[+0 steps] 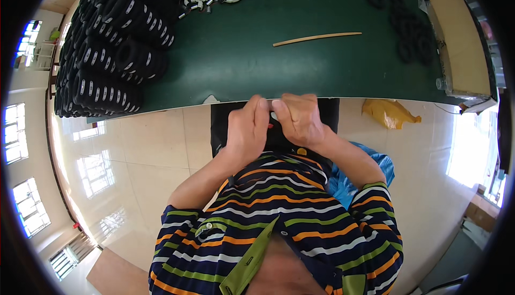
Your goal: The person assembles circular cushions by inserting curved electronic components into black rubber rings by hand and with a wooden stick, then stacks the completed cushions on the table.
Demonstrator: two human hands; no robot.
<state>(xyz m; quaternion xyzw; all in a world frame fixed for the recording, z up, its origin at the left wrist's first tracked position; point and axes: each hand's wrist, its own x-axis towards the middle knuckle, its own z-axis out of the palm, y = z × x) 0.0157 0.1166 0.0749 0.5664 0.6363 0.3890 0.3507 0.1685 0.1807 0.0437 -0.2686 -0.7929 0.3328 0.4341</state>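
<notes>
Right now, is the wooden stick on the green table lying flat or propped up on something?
Flat. The wooden stick lies along the bare green table, touching nothing else, away from both hands.

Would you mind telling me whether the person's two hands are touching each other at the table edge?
Touching. In the head view the left hand and right hand meet at the fingertips, closed around a small white piece, with no gap showing between them.
</notes>
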